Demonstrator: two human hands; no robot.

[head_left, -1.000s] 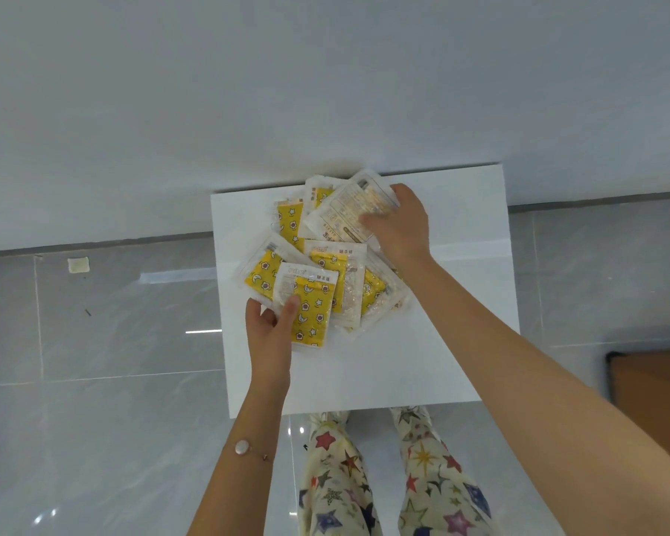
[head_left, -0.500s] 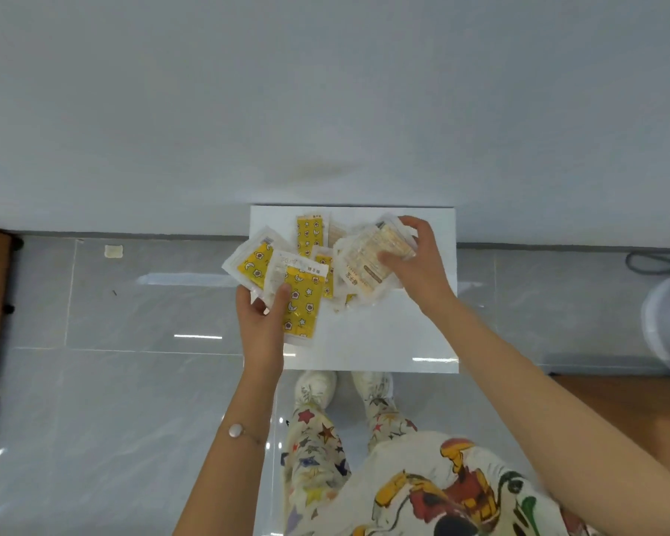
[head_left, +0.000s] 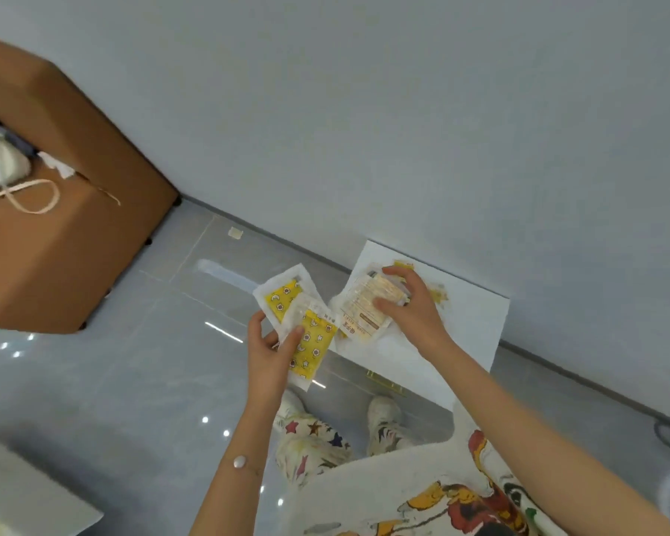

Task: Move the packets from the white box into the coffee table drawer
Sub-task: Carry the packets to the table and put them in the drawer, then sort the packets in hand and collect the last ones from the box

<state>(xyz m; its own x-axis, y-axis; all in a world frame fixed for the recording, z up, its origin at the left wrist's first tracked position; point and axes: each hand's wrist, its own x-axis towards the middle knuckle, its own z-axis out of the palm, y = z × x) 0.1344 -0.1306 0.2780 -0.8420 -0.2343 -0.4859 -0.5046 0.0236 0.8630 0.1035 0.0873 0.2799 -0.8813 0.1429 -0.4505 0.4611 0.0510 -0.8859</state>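
We're mid-carry: left hand (head_left: 268,355) pinches yellow packets (head_left: 301,324) at frame centre, right hand (head_left: 410,309) clamps more packets (head_left: 368,307) over the white box (head_left: 476,323). Next, find the drawer, which is not visible.

The left hand (head_left: 267,357) carried its yellow packets (head_left: 311,342) off the white box (head_left: 476,323) and out over the floor (head_left: 132,381). The right hand (head_left: 414,309) drew its pale packets (head_left: 362,309) to the box's left edge. The view tilted, and a brown piece of furniture (head_left: 55,245) came in at the left.
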